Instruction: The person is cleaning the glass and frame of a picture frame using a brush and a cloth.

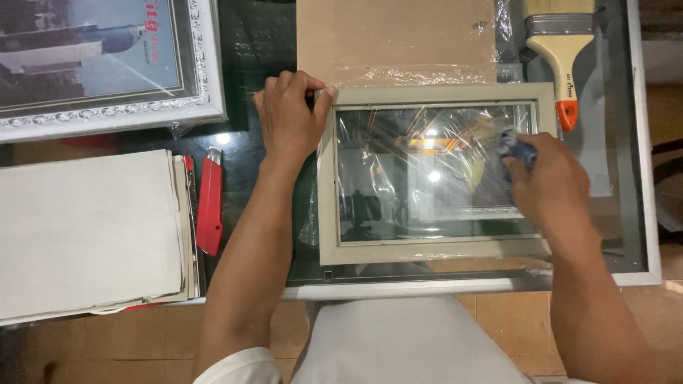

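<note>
Here your left hand (288, 117) grips the top-left corner of the frame (434, 249) on the glass table (626, 235), while your right hand (548, 185) presses a blue cloth (518, 148) on its pane. A cutter (210, 203) and paper stack (89, 231) lie left, a brush (562, 50) beyond.

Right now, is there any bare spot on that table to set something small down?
Some. Dark glass shows between the red cutter and the left hand on the grey frame, and at the table's right edge below the paintbrush. It is crowded elsewhere: paper stack, white picture frame, cardboard.
</note>
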